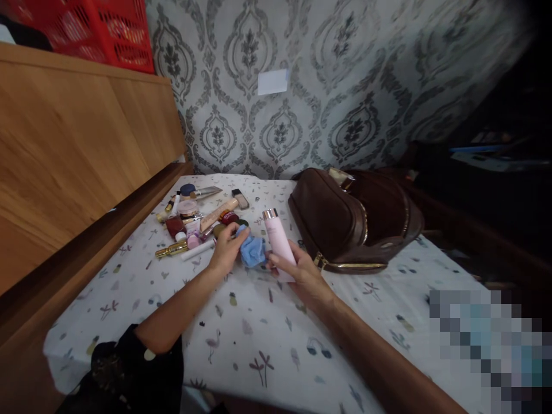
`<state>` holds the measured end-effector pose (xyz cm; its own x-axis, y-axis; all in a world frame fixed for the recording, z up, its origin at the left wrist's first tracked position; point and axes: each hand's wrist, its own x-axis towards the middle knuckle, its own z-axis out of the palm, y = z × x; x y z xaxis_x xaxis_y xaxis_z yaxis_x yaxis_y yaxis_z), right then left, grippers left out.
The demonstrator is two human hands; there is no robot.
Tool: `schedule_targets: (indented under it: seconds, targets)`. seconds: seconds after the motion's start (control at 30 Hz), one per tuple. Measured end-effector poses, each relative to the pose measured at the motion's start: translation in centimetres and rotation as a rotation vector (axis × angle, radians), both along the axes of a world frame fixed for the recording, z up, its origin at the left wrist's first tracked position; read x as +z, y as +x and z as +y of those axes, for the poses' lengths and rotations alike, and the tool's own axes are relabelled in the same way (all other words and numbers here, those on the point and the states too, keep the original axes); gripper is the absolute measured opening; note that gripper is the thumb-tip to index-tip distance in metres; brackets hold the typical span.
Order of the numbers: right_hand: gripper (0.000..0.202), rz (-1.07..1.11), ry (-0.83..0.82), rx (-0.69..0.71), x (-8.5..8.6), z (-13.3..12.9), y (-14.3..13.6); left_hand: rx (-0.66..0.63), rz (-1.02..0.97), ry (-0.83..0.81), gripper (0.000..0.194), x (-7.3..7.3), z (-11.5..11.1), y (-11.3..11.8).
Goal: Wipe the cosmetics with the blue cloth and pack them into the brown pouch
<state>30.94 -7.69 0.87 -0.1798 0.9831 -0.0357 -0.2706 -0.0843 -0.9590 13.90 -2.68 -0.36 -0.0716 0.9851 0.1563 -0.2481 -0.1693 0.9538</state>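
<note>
My right hand [304, 273] is wrapped round the lower part of a pale pink bottle [278, 238] with a shiny silver cap, tilted slightly to the left. Close beside it, my left hand [228, 250] grips a crumpled light blue cloth [252, 248] between thumb and fingers. A small gap shows between cloth and bottle. Left of my left hand lies a cluster of cosmetics: a gold tube [171, 249], a white pen-like tube [198, 250], a round compact [188, 209], a beige tube [219, 214] and a dark red jar [228, 217].
An open brown leather bag [328, 213] with gold zips lies at the right on the patterned white tablecloth [241, 345]. A wooden cabinet [86, 115] borders the left side, with a red plastic basket [125, 34] on top. Patterned wallpaper [276, 132] stands behind.
</note>
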Motion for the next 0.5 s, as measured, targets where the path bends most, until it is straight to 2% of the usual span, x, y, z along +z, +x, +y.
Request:
schedule_targets:
  seconds: [0.1, 0.2, 0.37, 0.43, 0.5]
  targets:
    - [0.049, -0.104, 0.057, -0.013, -0.7, 0.0, -0.4, -0.001, 0.068, -0.006, 0.042, 0.0, -0.6, 0.6]
    - [0.043, -0.143, 0.069, -0.089, -1.2, 0.3, -0.5, -0.027, 0.143, -0.012, 0.043, -0.2, -0.9, 1.0]
    - [0.038, 0.146, -0.057, -0.093, -0.6, 0.5, 0.0, -0.001, 0.335, 0.017, 0.030, -0.1, -0.8, 0.4]
    - [0.037, 0.259, -0.101, -0.094, 0.0, 0.5, 0.3, 0.012, 0.425, 0.109, 0.034, 0.4, -0.8, -0.2]
    - [0.036, 0.332, -0.121, -0.094, 0.3, 0.6, 0.8, -0.073, 0.450, 0.239, 0.036, 1.1, -1.0, -0.6]
